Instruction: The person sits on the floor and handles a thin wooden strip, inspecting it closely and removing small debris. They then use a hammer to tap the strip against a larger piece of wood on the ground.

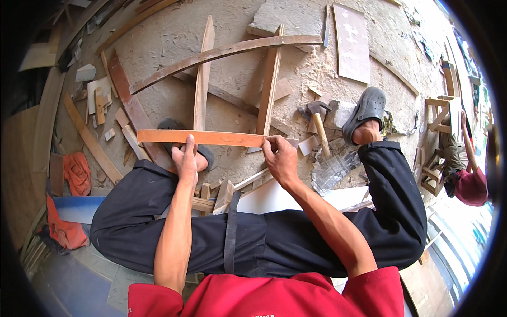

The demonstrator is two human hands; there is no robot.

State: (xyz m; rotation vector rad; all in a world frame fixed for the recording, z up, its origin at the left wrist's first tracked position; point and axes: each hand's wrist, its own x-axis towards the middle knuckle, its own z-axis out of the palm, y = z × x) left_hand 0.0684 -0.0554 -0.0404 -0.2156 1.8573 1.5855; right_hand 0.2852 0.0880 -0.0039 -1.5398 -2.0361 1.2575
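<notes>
Two bare hands of mine have hold of one orange wooden strip (227,138), which lies crosswise in front of my bent knees, above the littered floor (174,39). My left hand (185,161) grips it left of its middle, the thumb laid on the upper face and the other fingers largely hidden from view. My right hand (282,161) is closed in a pinch near the strip's right end, thumb and forefinger drawn together on it. Past the strip, two pale slats (204,79) stretch away from me, side by side and well apart, their near ends close to the strip; whether they touch it I cannot tell. A curved wooden bar (227,53) crosses both slats farther out. Part of my left grey clog (208,157) shows behind the strip, while the right clog (364,111) stands over to the right. Between that clog and my right hand lies a hammer (320,132), its light handle pointing back toward me, with crumpled clear plastic (335,170) just beside it. Off to my left sits a bundle of orange cloth (77,174), and at the far right another person (471,186) shows in part.
</notes>
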